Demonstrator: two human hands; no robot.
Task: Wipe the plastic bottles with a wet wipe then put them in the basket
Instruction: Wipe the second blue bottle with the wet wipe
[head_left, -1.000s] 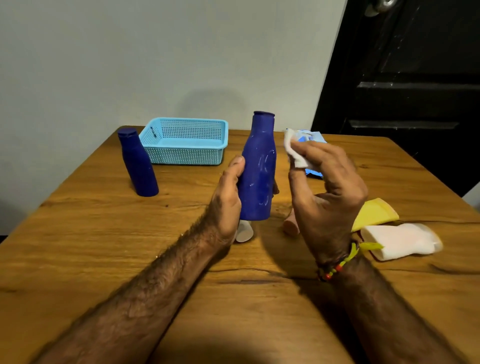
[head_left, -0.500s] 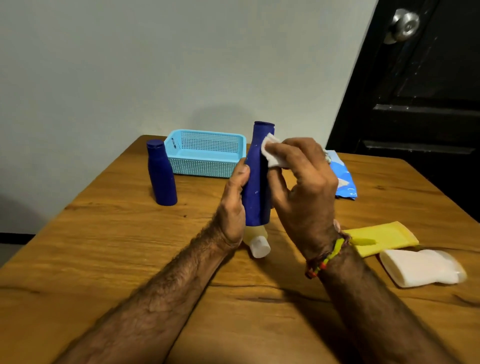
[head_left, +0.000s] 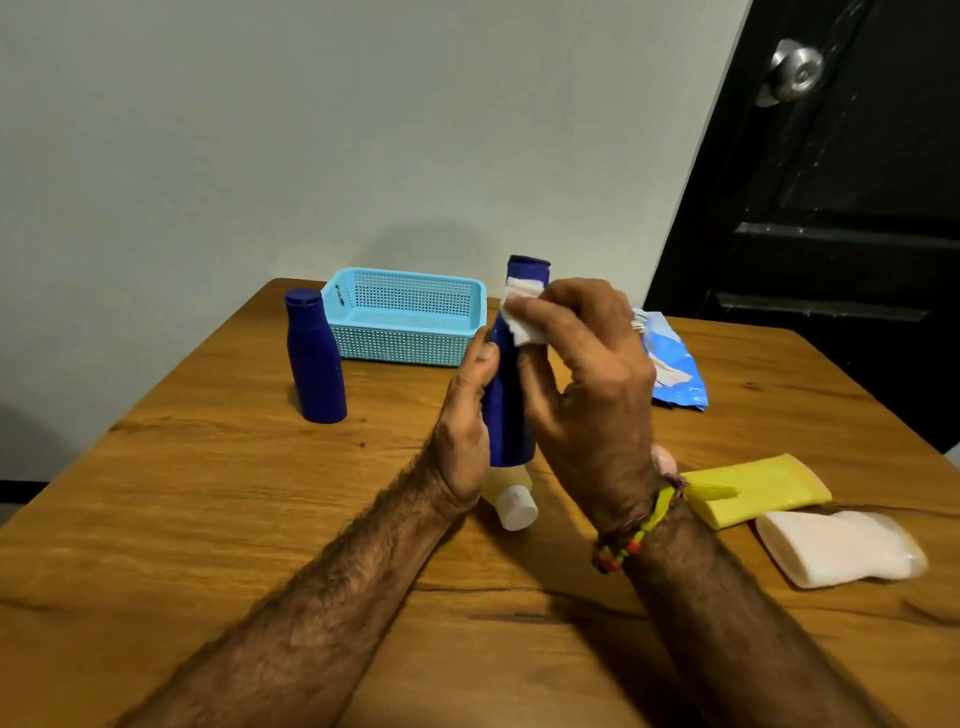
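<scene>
- Left hand (head_left: 465, 431) grips the upright blue bottle (head_left: 511, 410).
- Right hand (head_left: 587, 384) pinches a wet wipe (head_left: 522, 317) against its neck.
- Basket (head_left: 405, 332) sits at eleven o'clock.

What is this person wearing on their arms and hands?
Both forearms are bare and hairy, with no sleeves or gloves in view. The left hand wears nothing. By the right hand, the wrist carries a thread bracelet with yellow, red and green beads and a yellow tassel.

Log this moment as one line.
step: wiping | left hand: holds blue bottle | right hand: presses wet wipe on neck | basket: empty
</scene>
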